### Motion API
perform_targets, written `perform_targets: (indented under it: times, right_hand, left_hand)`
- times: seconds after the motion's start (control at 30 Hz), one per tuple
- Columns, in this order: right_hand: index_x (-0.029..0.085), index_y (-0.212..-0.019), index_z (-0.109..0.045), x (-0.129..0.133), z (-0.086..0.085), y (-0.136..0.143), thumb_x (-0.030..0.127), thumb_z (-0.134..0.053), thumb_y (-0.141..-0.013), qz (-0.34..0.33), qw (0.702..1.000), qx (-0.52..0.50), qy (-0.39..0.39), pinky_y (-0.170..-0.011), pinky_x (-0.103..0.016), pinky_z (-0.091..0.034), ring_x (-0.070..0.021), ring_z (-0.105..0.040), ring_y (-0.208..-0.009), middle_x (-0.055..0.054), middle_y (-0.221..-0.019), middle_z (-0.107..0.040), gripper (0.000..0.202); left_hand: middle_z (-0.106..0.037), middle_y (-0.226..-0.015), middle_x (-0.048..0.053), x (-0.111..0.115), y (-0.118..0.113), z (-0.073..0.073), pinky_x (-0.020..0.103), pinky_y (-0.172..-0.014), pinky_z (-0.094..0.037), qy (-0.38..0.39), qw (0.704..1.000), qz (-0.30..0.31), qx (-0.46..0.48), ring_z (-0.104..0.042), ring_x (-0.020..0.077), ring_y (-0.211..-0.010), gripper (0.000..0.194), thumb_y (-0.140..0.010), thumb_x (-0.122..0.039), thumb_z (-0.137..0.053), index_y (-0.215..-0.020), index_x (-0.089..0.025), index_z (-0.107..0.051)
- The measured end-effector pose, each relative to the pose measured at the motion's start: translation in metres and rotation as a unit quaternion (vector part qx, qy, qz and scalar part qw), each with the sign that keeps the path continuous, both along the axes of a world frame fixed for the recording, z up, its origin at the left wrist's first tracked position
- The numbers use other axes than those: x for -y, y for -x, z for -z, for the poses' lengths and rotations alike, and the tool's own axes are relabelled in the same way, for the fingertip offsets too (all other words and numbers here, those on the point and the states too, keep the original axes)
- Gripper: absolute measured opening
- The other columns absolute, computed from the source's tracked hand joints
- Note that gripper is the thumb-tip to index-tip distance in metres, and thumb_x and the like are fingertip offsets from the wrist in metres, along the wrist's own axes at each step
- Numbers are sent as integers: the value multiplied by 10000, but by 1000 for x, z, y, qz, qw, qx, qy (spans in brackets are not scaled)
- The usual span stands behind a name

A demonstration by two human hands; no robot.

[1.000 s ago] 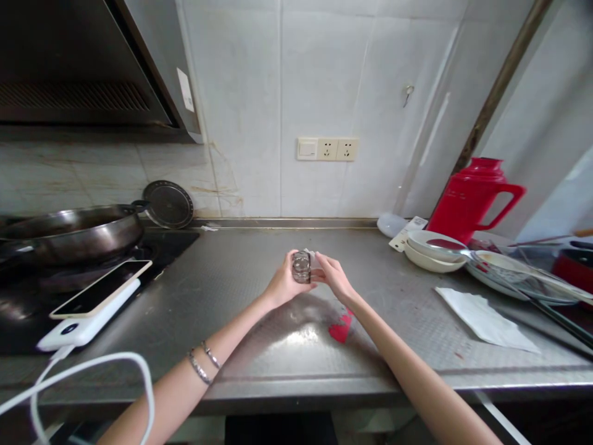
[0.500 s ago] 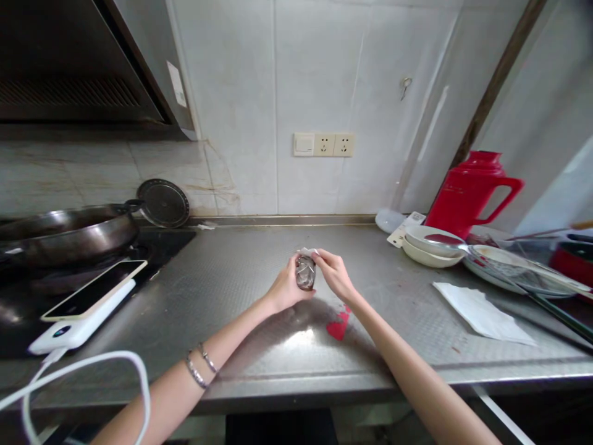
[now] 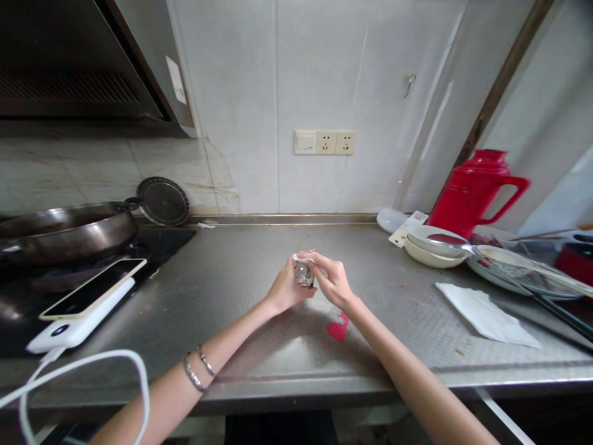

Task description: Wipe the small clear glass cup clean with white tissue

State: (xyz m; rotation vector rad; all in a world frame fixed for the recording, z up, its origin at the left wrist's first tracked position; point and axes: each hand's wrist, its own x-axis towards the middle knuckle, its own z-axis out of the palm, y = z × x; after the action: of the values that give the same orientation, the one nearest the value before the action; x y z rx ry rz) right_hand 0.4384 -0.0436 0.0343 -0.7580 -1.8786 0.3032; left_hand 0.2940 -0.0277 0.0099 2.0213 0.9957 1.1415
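A small dark glass jar or cup is held above the middle of the steel counter. My left hand is wrapped round its left side and base. At the jar's rim, the fingers of my right hand pinch a bit of white tissue. Part of the tissue is hidden by those fingers. Below my right hand, a red heart-shaped patch lies on the counter.
On the left are a pan on the stove, a phone and a white power bank with a cable. To the right are stacked bowls, a red thermos and a folded white napkin.
My right hand has moved slightly left across the jar's rim, its fingers now covering more of the top. My left hand keeps its grip. The camera view has shifted a little.
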Motion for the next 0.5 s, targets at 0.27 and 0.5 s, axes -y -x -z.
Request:
perform_targets:
  times: [0.27,0.5]
  right_hand:
    - [219,-960,-716,4,-1,-1,374,-441,-920,51,995,-61,61,-884,-414,-513,-270,-655,-1000,-56,-980,-728,318]
    - [218,-1134,-610,-5,1,-2,164,-387,-905,99,986,60,-117,-1032,-456,-425,-217,-605,-1114,-87,-1144,-672,324]
  left_hand:
    - [-590,-1166,89,-3,-2,-1,350,-859,-469,-11,999,-22,-23,-601,241,-1008,667,-566,-265,-774,-1166,-198,-490]
    - [-619,-1085,91,-3,-1,2,332,-771,-482,3,998,-56,-41,-622,244,-932,685,-565,-275,-783,-1161,-194,-456]
